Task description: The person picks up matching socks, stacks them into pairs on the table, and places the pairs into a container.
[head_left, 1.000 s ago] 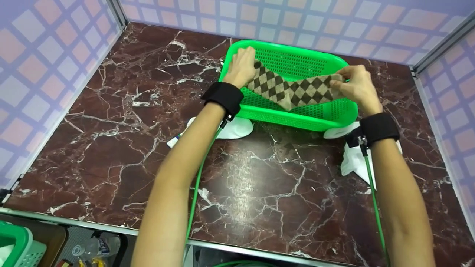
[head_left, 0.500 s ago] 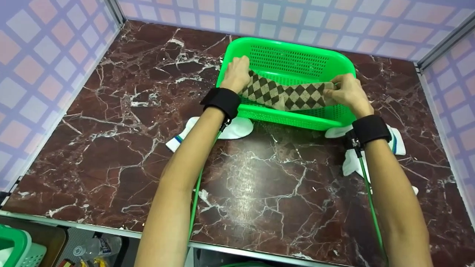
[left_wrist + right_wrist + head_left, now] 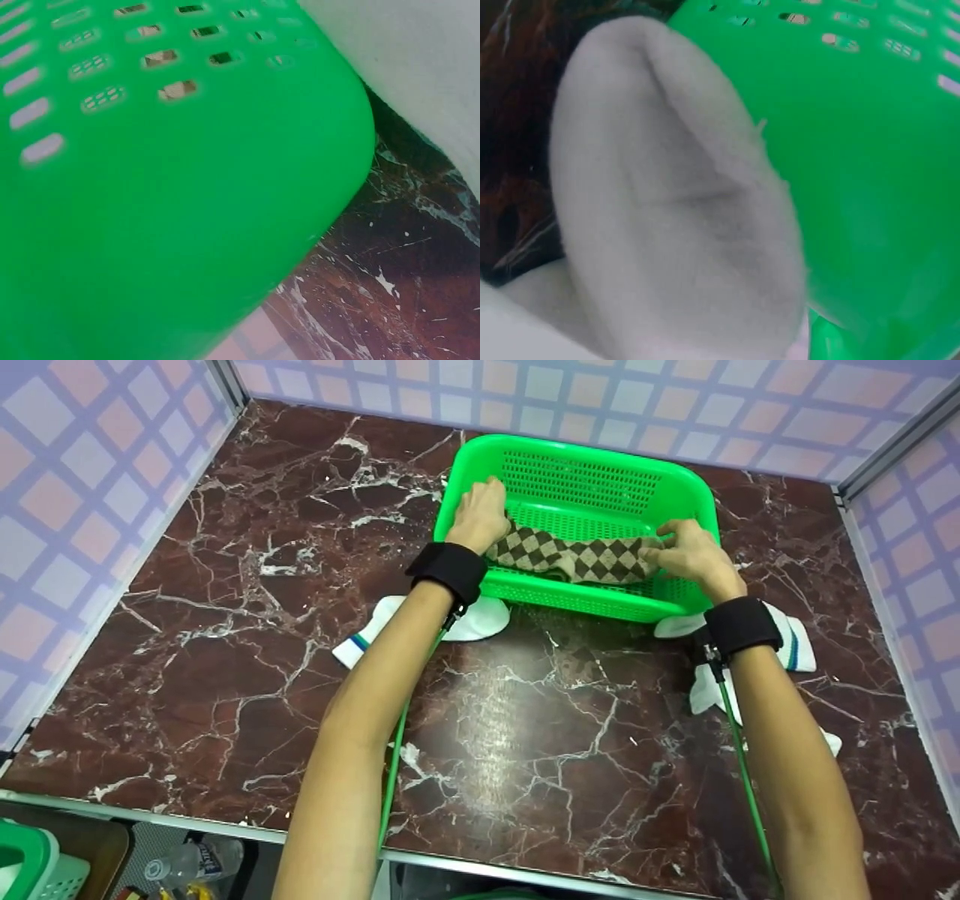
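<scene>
Sock [image 3: 570, 559] stretched between left hand [image 3: 480, 516] and right hand [image 3: 694, 559], inside basket [image 3: 570, 595]; cannot tell whether either pinches it; uneven letting-go could twist or fold it.

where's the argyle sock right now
In the head view, right of centre, the argyle sock is in the green plastic basket along its near wall, between the left grip and the right grip.

A basket [image 3: 585, 601] stands at the back of a table [image 3: 225, 675], near the rear wall [image 3: 570, 397]. Inside, a sock [image 3: 604, 561] lies lengthwise along the front side, left hand [image 3: 481, 516] at its left end, right hand [image 3: 694, 553] at its right. Before the basket, one loose sock [image 3: 484, 619] lies left, under the left forearm [image 3: 360, 720]; more socks [image 3: 799, 649] lie right. Beyond the table's near edge, far left, sits a second basket [image 3: 69, 877], a bottle [image 3: 196, 862] to its right.
</scene>
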`<state>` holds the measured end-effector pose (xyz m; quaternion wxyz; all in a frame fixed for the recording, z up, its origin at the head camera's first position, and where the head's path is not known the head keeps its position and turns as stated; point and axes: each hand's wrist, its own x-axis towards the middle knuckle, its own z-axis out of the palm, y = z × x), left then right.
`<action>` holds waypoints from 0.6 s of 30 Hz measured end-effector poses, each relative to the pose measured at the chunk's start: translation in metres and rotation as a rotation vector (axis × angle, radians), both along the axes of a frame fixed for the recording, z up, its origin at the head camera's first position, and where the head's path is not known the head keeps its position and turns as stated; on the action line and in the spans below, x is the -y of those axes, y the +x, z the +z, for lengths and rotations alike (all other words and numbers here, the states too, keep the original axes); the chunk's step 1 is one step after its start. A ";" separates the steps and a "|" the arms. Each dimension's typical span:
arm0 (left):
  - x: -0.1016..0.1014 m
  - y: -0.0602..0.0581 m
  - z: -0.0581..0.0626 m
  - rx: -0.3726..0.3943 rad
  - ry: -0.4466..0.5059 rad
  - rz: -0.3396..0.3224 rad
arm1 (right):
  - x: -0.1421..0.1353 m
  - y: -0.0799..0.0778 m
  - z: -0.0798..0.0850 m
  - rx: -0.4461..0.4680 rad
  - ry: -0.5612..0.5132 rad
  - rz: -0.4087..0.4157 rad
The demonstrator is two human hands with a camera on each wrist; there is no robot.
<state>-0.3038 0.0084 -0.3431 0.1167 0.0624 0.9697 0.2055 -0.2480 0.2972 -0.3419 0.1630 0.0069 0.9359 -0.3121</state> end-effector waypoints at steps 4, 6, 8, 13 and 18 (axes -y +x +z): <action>0.000 0.004 0.005 -0.012 0.014 -0.016 | 0.002 0.010 0.009 -0.046 -0.009 0.009; 0.001 0.008 0.007 -0.045 0.038 -0.029 | 0.004 0.018 0.017 -0.093 0.008 0.014; 0.002 0.014 0.010 -0.092 0.076 -0.049 | 0.005 0.028 0.026 -0.141 0.024 0.022; 0.008 0.042 0.018 -0.234 0.180 -0.143 | 0.006 0.067 0.048 -0.301 -0.034 0.055; 0.015 0.082 0.017 -0.468 0.262 -0.297 | 0.003 0.116 0.061 -0.476 -0.091 0.079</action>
